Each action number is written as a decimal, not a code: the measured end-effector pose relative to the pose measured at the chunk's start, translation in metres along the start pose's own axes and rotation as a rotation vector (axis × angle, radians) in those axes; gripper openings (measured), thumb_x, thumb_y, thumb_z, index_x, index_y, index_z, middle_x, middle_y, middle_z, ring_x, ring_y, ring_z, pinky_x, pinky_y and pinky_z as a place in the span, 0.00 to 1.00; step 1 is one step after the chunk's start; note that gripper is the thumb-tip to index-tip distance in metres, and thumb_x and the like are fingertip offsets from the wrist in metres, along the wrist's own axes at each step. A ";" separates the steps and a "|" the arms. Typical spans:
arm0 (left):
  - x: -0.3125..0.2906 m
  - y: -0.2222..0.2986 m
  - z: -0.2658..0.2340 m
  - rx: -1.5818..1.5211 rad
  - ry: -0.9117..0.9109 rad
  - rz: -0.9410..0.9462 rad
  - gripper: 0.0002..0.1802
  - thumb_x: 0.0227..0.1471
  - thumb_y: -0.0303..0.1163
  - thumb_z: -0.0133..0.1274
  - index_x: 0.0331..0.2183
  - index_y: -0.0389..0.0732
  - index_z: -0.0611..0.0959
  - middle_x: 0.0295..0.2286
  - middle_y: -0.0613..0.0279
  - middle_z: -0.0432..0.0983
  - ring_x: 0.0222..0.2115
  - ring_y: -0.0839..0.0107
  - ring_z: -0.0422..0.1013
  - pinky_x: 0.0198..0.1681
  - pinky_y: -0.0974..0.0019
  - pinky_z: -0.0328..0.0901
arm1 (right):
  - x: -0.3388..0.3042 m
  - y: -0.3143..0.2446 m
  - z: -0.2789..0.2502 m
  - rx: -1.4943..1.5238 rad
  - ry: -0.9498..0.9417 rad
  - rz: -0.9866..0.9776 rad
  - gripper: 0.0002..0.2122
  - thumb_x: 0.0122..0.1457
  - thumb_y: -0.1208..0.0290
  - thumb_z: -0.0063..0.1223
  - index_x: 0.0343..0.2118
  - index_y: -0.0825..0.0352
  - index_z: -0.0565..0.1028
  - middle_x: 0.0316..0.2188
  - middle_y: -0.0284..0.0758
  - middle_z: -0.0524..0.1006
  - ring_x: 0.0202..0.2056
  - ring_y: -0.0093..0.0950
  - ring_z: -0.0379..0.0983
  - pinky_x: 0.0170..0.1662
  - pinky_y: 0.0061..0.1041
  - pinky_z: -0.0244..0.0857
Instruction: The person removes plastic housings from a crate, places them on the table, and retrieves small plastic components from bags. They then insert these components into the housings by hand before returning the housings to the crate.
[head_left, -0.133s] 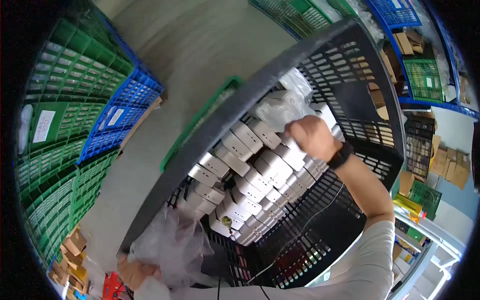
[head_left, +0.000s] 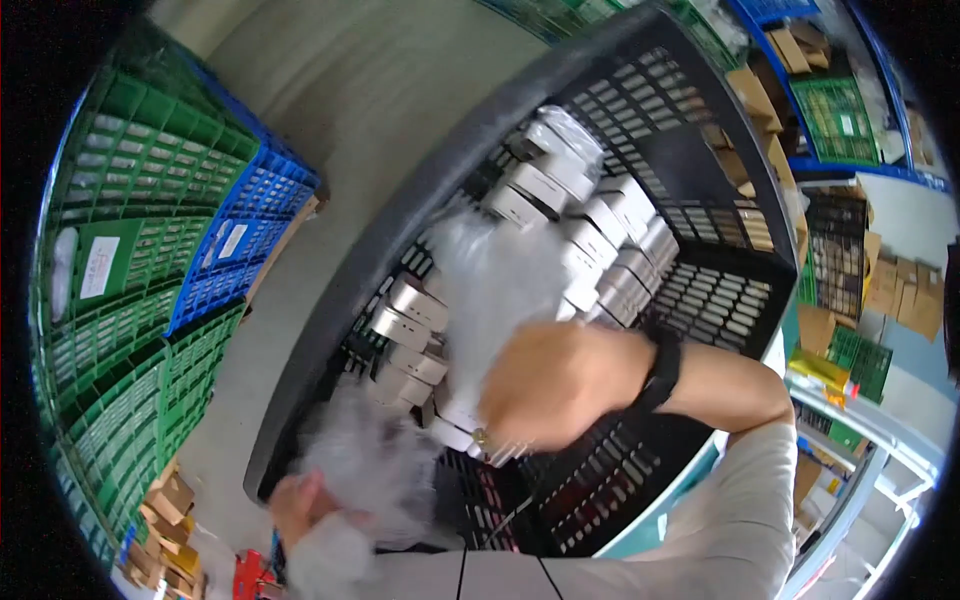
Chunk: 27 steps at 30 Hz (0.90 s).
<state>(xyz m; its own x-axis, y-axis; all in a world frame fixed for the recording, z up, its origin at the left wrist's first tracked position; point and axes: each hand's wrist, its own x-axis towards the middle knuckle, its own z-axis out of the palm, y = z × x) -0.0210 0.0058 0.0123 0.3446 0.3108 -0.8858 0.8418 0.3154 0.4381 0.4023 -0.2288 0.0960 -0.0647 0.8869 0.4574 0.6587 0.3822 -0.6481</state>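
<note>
A black slatted plastic crate (head_left: 690, 180) stands tilted in front of me, holding several stacked white box-shaped devices (head_left: 597, 240). My right hand (head_left: 560, 385), with a dark band on its wrist, is closed over the near part of the stack. Bunched clear plastic bag (head_left: 495, 275) trails from it, blurred by motion and covering some devices. At the crate's near left corner my left hand (head_left: 305, 505) is closed on another crumpled clear plastic bag (head_left: 375, 450); its fingers are partly hidden. More clear plastic wrap (head_left: 567, 140) lies at the crate's far end.
Green crates (head_left: 140, 260) and blue crates (head_left: 235, 235) are stacked at left beside the grey floor (head_left: 340, 110). On the right are a blue rack (head_left: 860, 175), cardboard boxes (head_left: 905, 300) and a metal frame (head_left: 850, 510). A red object (head_left: 255, 575) lies at lower left.
My right hand has come nearer, from the far part of the stack, bringing the clear plastic bag with it. My left hand has shifted slightly right with its bag.
</note>
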 end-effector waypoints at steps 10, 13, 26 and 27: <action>-0.038 -0.019 -0.025 0.126 0.065 0.058 0.27 0.47 0.51 0.54 0.43 0.40 0.75 0.33 0.51 0.76 0.34 0.70 0.74 0.37 0.72 0.69 | 0.082 -0.106 0.061 0.576 0.277 -0.146 0.05 0.52 0.72 0.45 0.28 0.69 0.66 0.20 0.35 0.64 0.24 0.35 0.64 0.30 0.32 0.60; -0.034 -0.026 -0.041 0.138 0.114 0.073 0.27 0.47 0.50 0.54 0.43 0.40 0.75 0.33 0.51 0.76 0.35 0.70 0.73 0.37 0.72 0.69 | 0.082 -0.082 0.038 0.382 0.242 -0.028 0.09 0.53 0.73 0.46 0.35 0.69 0.67 0.27 0.39 0.67 0.27 0.38 0.66 0.36 0.34 0.61; 0.061 -0.064 0.005 -0.023 0.325 0.128 0.26 0.49 0.48 0.52 0.43 0.39 0.75 0.34 0.53 0.75 0.35 0.69 0.72 0.37 0.70 0.68 | -0.140 0.272 -0.070 -0.760 -0.097 1.399 0.20 0.56 0.60 0.47 0.49 0.65 0.65 0.47 0.41 0.65 0.45 0.42 0.67 0.45 0.37 0.64; 0.066 -0.066 0.002 -0.021 0.359 0.126 0.26 0.49 0.48 0.52 0.43 0.38 0.74 0.34 0.53 0.75 0.35 0.69 0.72 0.37 0.70 0.68 | -0.139 0.286 -0.045 -0.693 0.048 1.521 0.21 0.56 0.59 0.48 0.50 0.63 0.64 0.50 0.40 0.63 0.48 0.43 0.65 0.47 0.39 0.62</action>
<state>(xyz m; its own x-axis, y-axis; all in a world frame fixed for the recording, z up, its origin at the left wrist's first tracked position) -0.0533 0.0037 -0.0756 0.2740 0.6412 -0.7168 0.7922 0.2721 0.5462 0.6337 -0.2544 -0.1252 0.9142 0.3043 -0.2676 0.2812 -0.9519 -0.1218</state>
